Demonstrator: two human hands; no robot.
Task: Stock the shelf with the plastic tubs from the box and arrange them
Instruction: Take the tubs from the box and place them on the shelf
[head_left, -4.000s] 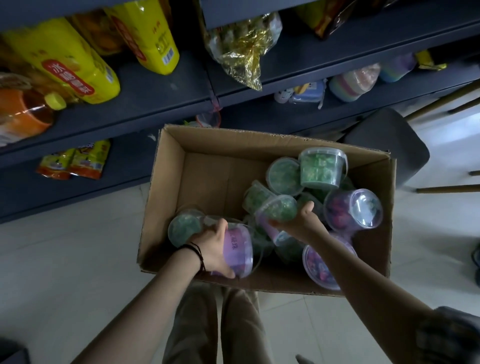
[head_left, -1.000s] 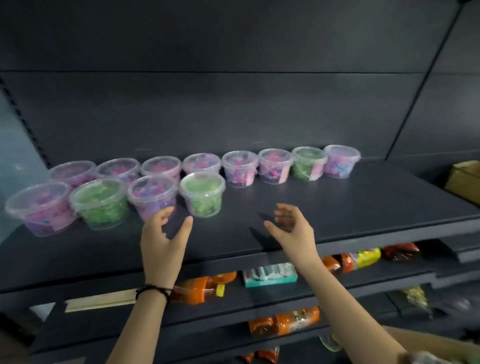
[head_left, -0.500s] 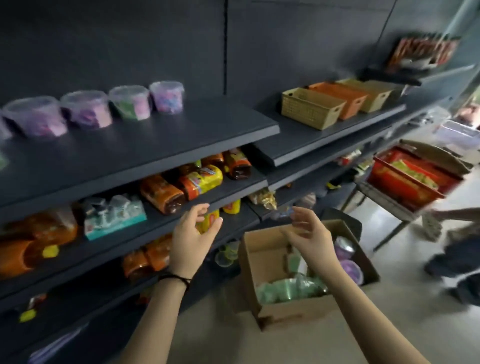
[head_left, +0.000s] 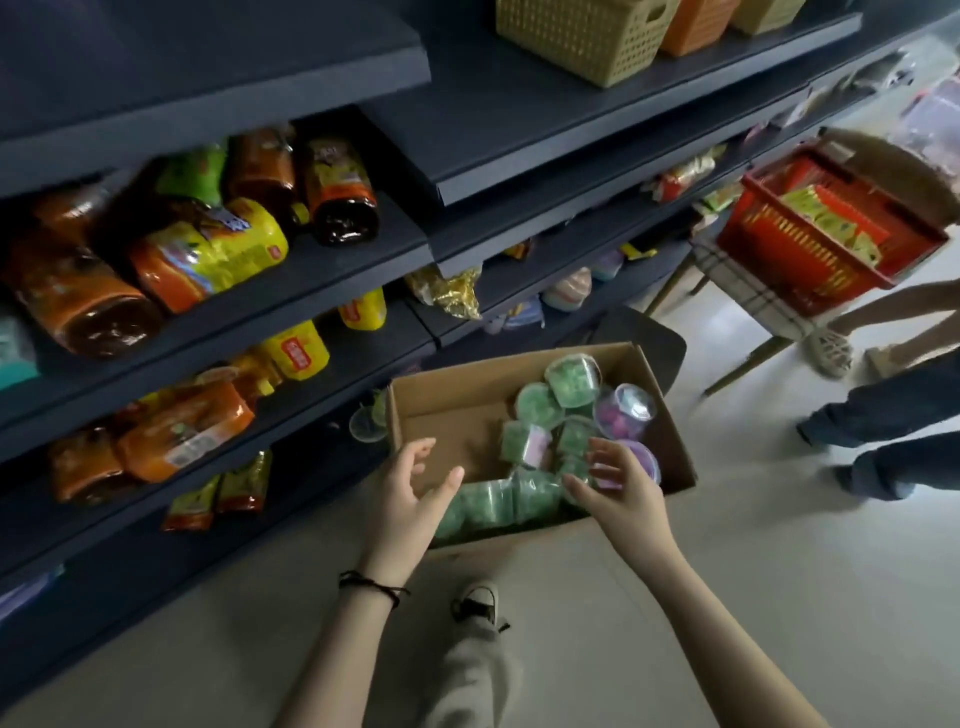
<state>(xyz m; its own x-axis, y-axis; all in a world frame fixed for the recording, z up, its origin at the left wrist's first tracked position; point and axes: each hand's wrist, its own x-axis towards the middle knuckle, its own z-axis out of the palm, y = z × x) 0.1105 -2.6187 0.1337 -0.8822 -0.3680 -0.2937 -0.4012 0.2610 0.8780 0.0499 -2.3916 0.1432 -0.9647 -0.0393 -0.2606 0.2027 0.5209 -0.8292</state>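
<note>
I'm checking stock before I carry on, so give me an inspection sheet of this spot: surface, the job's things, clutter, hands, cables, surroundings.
Surface: pale floor; the cardboard box stands on it at the foot of the dark shelving.
Job's things: green tubs and purple tubs lie piled at mixed angles in the box's right side and near end; its far left part is bare.
Clutter: a clear round container beside the box's left corner.
Hands: left hand and right hand are both open above the box, holding nothing.
Cables: nothing seen.
Surroundings: bottles and snack packets on the shelves, a yellow basket higher up, a red basket on a stool, another person's legs at right.
</note>
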